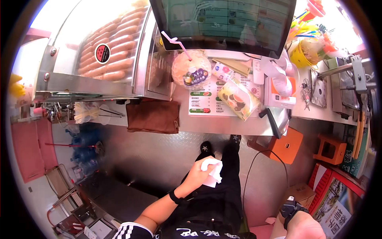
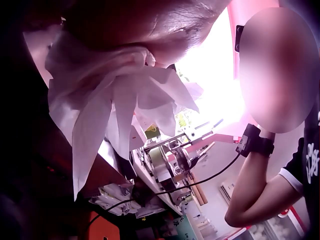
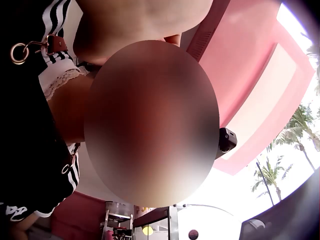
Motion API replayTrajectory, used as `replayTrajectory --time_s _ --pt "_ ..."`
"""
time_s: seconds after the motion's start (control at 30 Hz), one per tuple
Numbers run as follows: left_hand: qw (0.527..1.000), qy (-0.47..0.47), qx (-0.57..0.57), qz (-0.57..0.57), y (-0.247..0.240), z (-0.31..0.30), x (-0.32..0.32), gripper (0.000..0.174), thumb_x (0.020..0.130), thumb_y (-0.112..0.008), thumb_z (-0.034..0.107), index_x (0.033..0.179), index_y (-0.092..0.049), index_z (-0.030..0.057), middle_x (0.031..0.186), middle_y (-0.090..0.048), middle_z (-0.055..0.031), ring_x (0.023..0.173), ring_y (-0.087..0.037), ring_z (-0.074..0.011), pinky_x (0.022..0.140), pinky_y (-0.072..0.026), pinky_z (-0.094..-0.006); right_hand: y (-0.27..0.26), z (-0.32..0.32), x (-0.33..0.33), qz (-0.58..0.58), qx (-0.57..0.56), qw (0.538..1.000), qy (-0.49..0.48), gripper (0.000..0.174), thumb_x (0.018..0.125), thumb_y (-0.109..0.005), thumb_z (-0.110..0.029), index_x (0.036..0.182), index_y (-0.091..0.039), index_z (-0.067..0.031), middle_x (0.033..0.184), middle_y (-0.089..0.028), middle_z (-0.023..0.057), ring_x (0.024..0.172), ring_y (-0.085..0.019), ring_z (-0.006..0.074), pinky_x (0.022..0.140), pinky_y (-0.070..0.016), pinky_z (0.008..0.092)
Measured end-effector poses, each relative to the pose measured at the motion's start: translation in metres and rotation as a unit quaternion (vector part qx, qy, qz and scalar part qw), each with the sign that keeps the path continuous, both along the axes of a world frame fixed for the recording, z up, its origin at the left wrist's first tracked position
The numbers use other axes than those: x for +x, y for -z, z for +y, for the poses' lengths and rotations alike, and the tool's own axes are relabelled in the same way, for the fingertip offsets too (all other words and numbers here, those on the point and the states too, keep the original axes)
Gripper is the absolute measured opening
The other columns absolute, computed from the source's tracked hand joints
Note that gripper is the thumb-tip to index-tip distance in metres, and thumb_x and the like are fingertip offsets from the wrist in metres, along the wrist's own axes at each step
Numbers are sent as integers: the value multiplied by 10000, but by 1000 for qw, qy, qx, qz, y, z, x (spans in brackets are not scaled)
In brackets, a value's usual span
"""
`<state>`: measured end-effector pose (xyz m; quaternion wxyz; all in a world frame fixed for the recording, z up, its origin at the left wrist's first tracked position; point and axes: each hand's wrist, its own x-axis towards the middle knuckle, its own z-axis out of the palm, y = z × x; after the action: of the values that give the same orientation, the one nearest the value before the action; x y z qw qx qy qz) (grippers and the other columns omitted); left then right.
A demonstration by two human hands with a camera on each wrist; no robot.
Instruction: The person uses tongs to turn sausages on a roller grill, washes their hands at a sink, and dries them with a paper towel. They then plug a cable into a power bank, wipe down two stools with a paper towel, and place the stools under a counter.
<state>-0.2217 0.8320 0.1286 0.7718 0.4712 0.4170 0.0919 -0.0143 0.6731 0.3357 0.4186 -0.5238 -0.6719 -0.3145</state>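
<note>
My left hand (image 1: 195,174), a black band around its wrist, grips a crumpled white tissue (image 1: 215,173) in front of my dark clothes. In the left wrist view the tissue (image 2: 112,95) hangs in loose folds from the fingers. My right hand (image 1: 305,226) is raised at the lower right, with a camera strapped to its wrist (image 1: 292,209). The right wrist view has that hand (image 3: 145,25) up close beside the blurred head; its fingers are mostly hidden there.
Ahead, the counter (image 1: 238,126) carries a coconut (image 1: 191,69) with a pink straw, a tissue pack (image 1: 238,98), a menu sheet (image 1: 201,104) and a brown cloth (image 1: 153,116). A screen (image 1: 227,26) stands behind. Orange stools (image 1: 287,145) sit below; a black cable (image 1: 247,179) hangs nearby.
</note>
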Motion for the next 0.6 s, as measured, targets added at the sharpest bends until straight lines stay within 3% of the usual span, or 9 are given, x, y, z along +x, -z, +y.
replayTrajectory --time_s 0.07,0.1,0.23,0.27,0.33,0.4,0.53,0.57,0.6 --pt "996 20 -78 24 -1 -1 -7 330 939 -481 298 708 -505 64 655 -505 8 616 -498 -76 568 -400 -230 138 -109 4 99 331 934 -97 351 923 -414 -228 611 -389 -68 488 -380 8 422 -364 165 465 -401 290" --pt "989 -4 -146 -23 0 0 -9 408 946 -429 373 657 -457 87 610 -464 9 576 -460 -84 541 -371 -232 70 34 -19 204 148 967 21 190 884 -446 -199 754 -453 -62 594 -390 7 479 -371 169 463 -397 300" --pt "898 -86 -376 -210 1 -8 4 469 964 -334 437 634 -425 116 484 -287 7 460 -310 -99 466 -272 -248 152 23 -77 478 -204 854 19 493 737 -618 -108 1188 -448 -3 1037 -580 201 864 -562 322 782 -472 413" --pt "864 -100 -431 -240 -3 -11 9 422 971 -348 399 681 -442 107 478 -267 9 459 -306 -87 462 -263 -244 157 25 -95 499 -259 827 8 590 745 -665 -198 1258 -421 -38 1198 -510 231 1128 -472 373 969 -365 482" --pt "955 -99 -253 -118 -30 -26 34 338 973 -405 299 1220 -447 73 618 -427 13 548 -440 -68 508 -387 -209 157 27 -123 436 -318 842 24 626 766 -669 -356 1289 -452 -90 1335 -424 208 1299 -308 389 1081 -162 552" --pt "988 138 9 -69 -41 -37 36 585 957 -393 414 1424 -273 81 982 -582 -48 864 -579 -124 738 -467 -248 162 23 -134 345 -362 862 80 612 798 -595 -497 1283 -510 -134 1411 -367 156 1367 -198 370 1091 -10 584" --pt "887 -23 -381 -258 -43 -63 60 677 963 -261 523 1456 -199 62 1357 -436 -135 1247 -432 -228 1039 -342 -315 151 13 -113 317 -365 865 133 616 837 -484 -562 1284 -542 -142 1416 -391 123 1386 -190 320 1107 -2 525" --pt "880 110 -371 -276 -32 -61 60 854 880 -241 679 1479 -111 86 1549 -103 -56 1402 -176 -193 1091 -186 -341 143 12 -113 315 -309 884 157 453 835 -587 -417 1165 -627 -111 1240 -543 136 1260 -407 320 1061 -240 462" --pt "868 123 -386 -289 -25 -67 59 878 869 -238 701 1480 -99 87 1540 -145 -63 1395 -197 -204 1094 -184 -345 153 4 -113 314 -306 884 165 453 835 -587 -417 1165 -627 -111 1240 -543 136 1260 -407 320 1061 -240 462"
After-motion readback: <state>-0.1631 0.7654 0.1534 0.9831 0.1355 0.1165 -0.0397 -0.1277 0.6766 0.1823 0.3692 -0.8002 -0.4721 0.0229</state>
